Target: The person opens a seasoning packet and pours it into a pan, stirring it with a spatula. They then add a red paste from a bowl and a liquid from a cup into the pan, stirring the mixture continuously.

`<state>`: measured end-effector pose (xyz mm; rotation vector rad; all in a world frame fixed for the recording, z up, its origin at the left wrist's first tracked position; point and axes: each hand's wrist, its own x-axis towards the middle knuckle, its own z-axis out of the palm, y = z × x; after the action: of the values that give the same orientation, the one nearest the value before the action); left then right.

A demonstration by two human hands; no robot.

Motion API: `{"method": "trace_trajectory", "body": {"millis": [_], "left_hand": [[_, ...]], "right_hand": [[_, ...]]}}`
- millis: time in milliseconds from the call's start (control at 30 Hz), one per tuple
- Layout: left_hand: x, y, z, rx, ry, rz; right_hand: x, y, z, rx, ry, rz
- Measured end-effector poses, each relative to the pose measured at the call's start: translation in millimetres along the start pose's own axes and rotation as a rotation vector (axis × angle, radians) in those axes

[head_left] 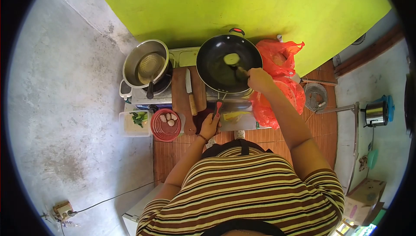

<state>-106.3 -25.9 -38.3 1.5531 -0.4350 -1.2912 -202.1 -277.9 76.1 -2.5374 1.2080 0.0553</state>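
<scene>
Ahead of the left fingers [212, 120], a stove [184, 56]. On it, just ahead of the left fingers and beside the right fingers [253, 78], a black wok [210, 58], presumably seated over a burner hidden beneath. Farther ahead and left of the left fingers, a steel pot [134, 58], skimmer [150, 63] inside, its handle over the rim, probably for easy grabbing. Right of the right fingers, red plastic bags [277, 56]. Just left of the left fingers, a wooden board [179, 86] under a knife [189, 85], blade pointing away, perhaps for safety. Left fingers clamped around the wok's handle [219, 104], likely for steadiness. Right fingers clamped on a utensil [241, 73], angled into the wok, head unclear. Ahead and left of the right fingers, inside the wok, a pale round piece [231, 58].
</scene>
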Motion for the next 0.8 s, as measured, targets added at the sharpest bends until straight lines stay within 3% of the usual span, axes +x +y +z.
{"method": "trace_trajectory", "body": {"millis": [100, 200, 300, 400, 500, 600, 700, 800], "left_hand": [[2, -6, -3, -0.024, -0.014, 0.015], [0, -5, -3, -0.027, -0.008, 0.014], [-1, -4, -2, 0.014, -0.004, 0.009], [-1, -2, -2, 0.022, -0.007, 0.004], [-3, -2, -3, 0.006, -0.004, 0.008], [-3, -2, -3, 0.0, -0.005, -0.001], [-3, -4, -3, 0.034, -0.006, -0.006], [1, -6, -5, 0.049, -0.018, 0.021]], "right_hand": [[3, 16, 17, 0.154, -0.051, -0.223], [-25, -7, -34, 0.01, -0.204, -0.062], [-20, -15, -33, -0.072, -0.099, 0.046], [2, 4, 11, 0.141, 0.031, -0.104], [-10, 8, -4, 0.143, -0.141, -0.205], [-29, 0, -39, -0.017, -0.196, -0.024], [-25, -1, -27, -0.108, -0.026, 0.052], [-24, 18, 5, 0.065, 0.136, -0.076]]}}
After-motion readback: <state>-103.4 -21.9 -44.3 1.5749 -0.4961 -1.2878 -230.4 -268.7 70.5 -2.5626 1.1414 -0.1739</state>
